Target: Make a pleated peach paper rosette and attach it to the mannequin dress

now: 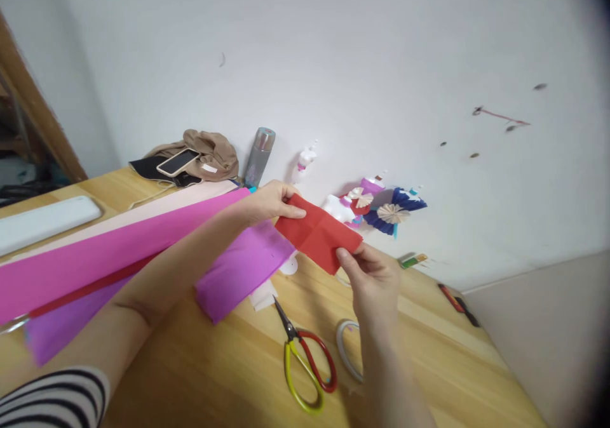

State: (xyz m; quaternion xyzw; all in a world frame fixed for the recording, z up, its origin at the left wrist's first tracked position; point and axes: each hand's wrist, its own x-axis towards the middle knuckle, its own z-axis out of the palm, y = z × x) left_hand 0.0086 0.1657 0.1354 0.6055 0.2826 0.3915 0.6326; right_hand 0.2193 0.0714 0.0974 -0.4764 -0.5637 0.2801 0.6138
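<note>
A creased rectangle of red paper (317,231) is stretched between my two hands above the table. My left hand (276,200) pinches its upper left corner between thumb and fingers. At the lower right corner, my right hand (372,272) grips the paper with the thumb on top. Below the paper lie scissors (290,331) with one red and one yellow handle, blades pointing away. A roll of tape (344,348) rests beside them, partly hidden by my right forearm. Purple paper (238,272) lies left of the scissors, under my left arm.
Long pink paper (119,244) covers the table's left side, near a white oblong object (47,221). Behind stand a grey bottle (260,157) and a brown cloth (214,152) with a phone (178,161). Small white figures with paper fans (393,212) stand along the wall.
</note>
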